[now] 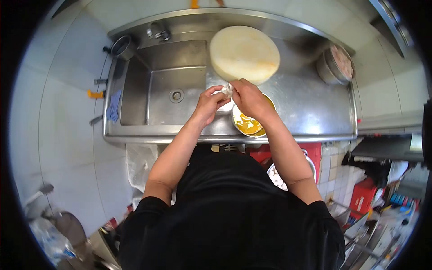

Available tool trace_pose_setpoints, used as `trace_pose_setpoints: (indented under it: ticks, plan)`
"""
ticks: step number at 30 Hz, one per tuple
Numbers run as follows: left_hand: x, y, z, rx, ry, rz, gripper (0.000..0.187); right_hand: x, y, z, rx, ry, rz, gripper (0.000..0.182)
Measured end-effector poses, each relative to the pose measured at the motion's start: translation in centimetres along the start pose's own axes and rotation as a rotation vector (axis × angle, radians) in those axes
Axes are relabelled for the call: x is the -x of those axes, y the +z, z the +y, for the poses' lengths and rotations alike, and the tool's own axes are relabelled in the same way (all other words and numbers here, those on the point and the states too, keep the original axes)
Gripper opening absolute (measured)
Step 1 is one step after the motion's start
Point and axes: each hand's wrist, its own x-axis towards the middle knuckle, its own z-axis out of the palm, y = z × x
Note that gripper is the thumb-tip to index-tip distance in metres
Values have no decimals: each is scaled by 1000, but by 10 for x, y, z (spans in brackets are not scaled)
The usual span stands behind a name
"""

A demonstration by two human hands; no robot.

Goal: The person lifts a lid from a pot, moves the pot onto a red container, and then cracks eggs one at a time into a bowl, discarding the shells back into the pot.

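Note:
A small white object (227,91) is pinched between my two hands above the steel counter; it is too small and blurred for me to tell its kind. My left hand (208,104) has its fingers bent around the left side of it. From the other side, my right hand (250,100) grips it with curled fingers, partly covering it. Just below my right hand stands a round bowl (245,130), yellow inside, with white bits in it. My right wrist hides part of the bowl's rim.
On the left is a steel sink (175,81) with a drain. Behind my hands lies a thick round cutting board (245,51). A steel pot (330,67) of pale pink pieces stands at the right. Below the counter, a basin (309,164) contains whitish pieces.

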Motion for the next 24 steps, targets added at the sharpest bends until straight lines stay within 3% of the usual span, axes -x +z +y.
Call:
trace_pose_setpoints:
  ticks: [6, 10, 14, 16, 20, 22, 23, 24]
  plan:
    - [24, -34, 6, 91, 67, 81, 29, -21, 38, -16, -12, -213, -1, 16]
    - [51, -58, 12, 190, 75, 152, 27, -28, 65, -35, -42, -197, 53, 22]
    - [81, -85, 10, 280, 96, 206, 28, -27, 79, -46, -244, -313, -30, 30]
    - [97, -104, 7, 348, 123, 168, 30, -23, 72, -52, -377, -160, -104, 35]
    - [145, -155, 5, 395, 241, 334, 32, -18, 56, -39, -823, 153, -108, 29]
    - [179, -204, 5, 359, 334, 404, 31, -20, 47, -28, -859, 166, -27, 28]
    - [199, -227, 10, 275, 338, 531, 28, -23, 44, -21, -888, 164, 47, 27]
    - [213, -285, -6, 253, 388, 593, 30, -26, 42, -14, -890, 180, 76, 27]
